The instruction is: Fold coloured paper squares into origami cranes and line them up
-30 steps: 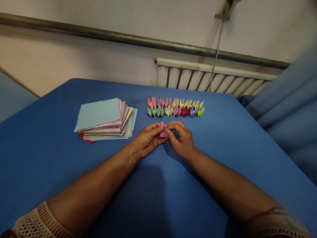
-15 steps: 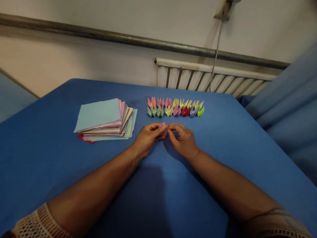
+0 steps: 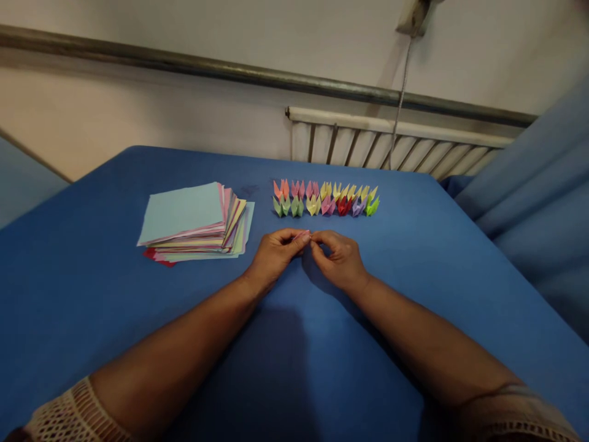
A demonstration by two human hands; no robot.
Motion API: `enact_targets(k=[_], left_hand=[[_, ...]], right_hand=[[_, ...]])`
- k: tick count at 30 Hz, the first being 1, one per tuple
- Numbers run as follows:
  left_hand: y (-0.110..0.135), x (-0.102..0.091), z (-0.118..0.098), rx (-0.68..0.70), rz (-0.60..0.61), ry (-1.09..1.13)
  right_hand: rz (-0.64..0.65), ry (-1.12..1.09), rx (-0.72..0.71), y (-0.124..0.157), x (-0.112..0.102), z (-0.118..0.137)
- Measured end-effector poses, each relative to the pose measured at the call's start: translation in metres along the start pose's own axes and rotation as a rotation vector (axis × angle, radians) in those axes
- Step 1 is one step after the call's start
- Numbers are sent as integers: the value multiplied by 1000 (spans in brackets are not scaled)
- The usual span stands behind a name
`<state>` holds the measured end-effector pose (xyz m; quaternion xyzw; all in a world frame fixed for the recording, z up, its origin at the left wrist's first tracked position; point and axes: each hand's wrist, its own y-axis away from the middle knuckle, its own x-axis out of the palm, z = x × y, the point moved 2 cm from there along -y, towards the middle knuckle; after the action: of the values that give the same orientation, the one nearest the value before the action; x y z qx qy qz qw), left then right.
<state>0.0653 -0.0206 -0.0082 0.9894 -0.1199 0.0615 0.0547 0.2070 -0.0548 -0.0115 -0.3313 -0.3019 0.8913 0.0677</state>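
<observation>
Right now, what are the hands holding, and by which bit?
Pink paper. The left hand pinches it, only a thin edge showing. The right hand is at its right end; its grip is unclear.

No text, label, brand, number or sign can be read anywhere, and the faint dark marks (image 3: 250, 189) seen on the blue tabletop (image 3: 414, 258) beside the stack of coloured paper (image 3: 184, 215) cannot be made out as lettering.

The pink paper (image 3: 302, 234) now shows only a sliver.
</observation>
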Motion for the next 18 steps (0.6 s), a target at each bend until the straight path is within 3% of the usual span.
enact_targets(k=[18], left_hand=[[-4, -4, 3, -79, 82, 67]], right_hand=[[24, -99, 77, 1, 3, -5]])
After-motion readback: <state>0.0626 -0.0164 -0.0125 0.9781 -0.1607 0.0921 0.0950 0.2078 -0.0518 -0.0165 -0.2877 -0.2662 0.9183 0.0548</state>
